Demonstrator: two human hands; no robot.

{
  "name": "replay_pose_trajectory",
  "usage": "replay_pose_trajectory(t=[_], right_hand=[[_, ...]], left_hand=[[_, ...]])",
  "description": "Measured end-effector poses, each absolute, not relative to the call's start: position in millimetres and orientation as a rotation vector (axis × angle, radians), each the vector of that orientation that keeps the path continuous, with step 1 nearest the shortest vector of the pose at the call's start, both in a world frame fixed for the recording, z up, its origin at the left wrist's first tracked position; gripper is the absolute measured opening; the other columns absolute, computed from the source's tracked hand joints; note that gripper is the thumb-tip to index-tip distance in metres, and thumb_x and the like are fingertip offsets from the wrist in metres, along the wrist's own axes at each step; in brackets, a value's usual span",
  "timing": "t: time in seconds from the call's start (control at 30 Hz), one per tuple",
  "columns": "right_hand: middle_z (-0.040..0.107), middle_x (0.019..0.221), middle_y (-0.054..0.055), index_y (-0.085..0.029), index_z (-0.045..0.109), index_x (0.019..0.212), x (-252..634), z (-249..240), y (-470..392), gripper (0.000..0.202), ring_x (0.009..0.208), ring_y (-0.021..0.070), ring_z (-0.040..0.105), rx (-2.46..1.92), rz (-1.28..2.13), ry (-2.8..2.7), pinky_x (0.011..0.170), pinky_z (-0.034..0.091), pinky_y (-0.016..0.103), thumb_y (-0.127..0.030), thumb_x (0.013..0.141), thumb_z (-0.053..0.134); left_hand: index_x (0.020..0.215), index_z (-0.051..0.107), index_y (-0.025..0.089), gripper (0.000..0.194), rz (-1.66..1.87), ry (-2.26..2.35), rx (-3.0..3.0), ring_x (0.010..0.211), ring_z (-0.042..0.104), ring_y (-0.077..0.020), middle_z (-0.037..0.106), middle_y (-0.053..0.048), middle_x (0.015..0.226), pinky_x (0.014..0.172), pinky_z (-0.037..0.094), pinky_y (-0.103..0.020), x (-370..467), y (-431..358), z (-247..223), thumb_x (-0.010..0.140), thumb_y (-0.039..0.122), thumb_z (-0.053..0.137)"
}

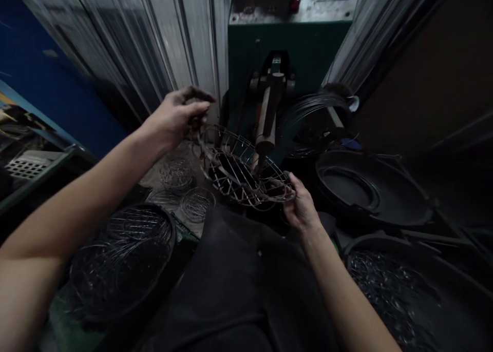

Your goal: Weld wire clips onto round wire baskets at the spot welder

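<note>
A round wire basket point(223, 180) is tilted under the dark cylindrical arm point(266, 116) of a green machine. At its right end, my right hand point(302, 203) grips the rim, thumb on top. My left hand point(183, 113) is by the upper left rim, its fingers curled and pinched together. What lies between those fingers is too dark to make out. Below the cylindrical arm, a narrow tip point(256, 162) reaches into the basket, but whether it touches the wires I cannot tell.
Wire pieces fill a black tub point(171, 229) at lower left. Loose wire rings point(198, 204) lie on the floor. On the right are a black basin point(404, 203) with dark rings and another basin point(442, 280) holding small parts. A wire bundle point(319, 105) hangs beside the machine point(308, 46).
</note>
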State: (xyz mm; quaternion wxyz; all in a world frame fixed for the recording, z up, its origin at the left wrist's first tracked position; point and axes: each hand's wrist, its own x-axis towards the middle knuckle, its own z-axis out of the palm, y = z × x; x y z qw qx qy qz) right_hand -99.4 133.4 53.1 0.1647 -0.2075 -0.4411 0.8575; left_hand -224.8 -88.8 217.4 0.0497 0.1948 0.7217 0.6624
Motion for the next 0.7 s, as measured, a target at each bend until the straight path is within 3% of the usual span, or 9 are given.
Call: replay_pose_trajectory(t=[0.23,0.47,0.7], right_hand=[[0.068,0.079,0.000,-0.022,0.060,0.096,-103,56,130,0.038,0.085,0.0217,0.068,-0.580,2.352,-1.262,0.077,0.055,0.035,-0.042,0.067,0.074],[0.069,0.095,0.001,-0.023,0.064,0.090,-120,61,146,0.030,0.092,0.0214,0.066,-0.620,2.475,-1.262,0.076,0.056,0.032,-0.041,0.067,0.073],[0.070,0.083,-0.001,-0.022,0.066,0.091,-115,69,141,0.032,0.085,0.0180,0.066,-0.498,2.333,-1.302,0.078,0.055,0.030,-0.034,0.063,0.076]], left_hand=[[0.081,0.063,0.018,0.015,2.320,2.014,0.524,0.049,0.047,-0.0056,0.050,0.003,0.057,0.041,0.032,-0.015,-191,-126,171,0.067,0.013,0.067],[0.078,0.061,0.017,0.012,2.297,2.058,0.512,0.046,0.046,-0.0046,0.051,0.004,0.057,0.039,0.030,-0.015,-203,-98,206,0.071,0.007,0.060],[0.078,0.062,0.016,0.012,2.402,1.995,0.463,0.045,0.042,-0.0040,0.046,0.004,0.055,0.039,0.031,-0.014,-191,-123,165,0.067,0.011,0.063]])
